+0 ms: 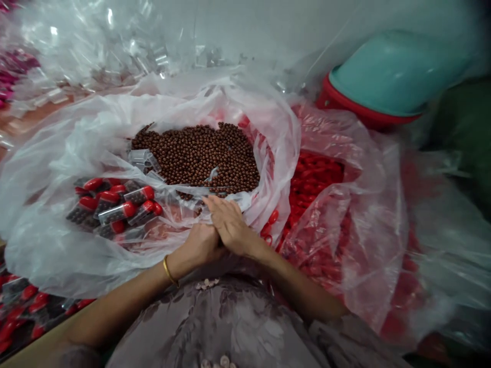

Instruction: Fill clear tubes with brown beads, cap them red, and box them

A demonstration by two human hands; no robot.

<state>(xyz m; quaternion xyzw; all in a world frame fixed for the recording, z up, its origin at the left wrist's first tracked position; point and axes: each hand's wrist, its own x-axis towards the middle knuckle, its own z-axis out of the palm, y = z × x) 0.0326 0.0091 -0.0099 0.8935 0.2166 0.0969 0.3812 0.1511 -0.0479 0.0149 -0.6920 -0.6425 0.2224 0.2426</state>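
My left hand (202, 244), with a gold bangle on its wrist, is closed in a fist; what it holds, if anything, is hidden. Against its side lies my right hand (231, 225), palm down, fingers stretched out together. Just beyond them, small brown balls (203, 156) fill an opened white plastic bag (92, 117). Clear empty tubes (143, 159) lie at the left edge of the balls. Nearer on the left is a pile of clear tubes with red caps (117, 210), with dark balls inside.
To the right, a clear bag (368, 204) holds many red caps (312, 176). A teal basin (395, 74) rests in a red one (368, 115) behind it. More clear tubes (103, 41) are heaped at the back left, and filled red-capped tubes (28, 306) lie at the lower left.
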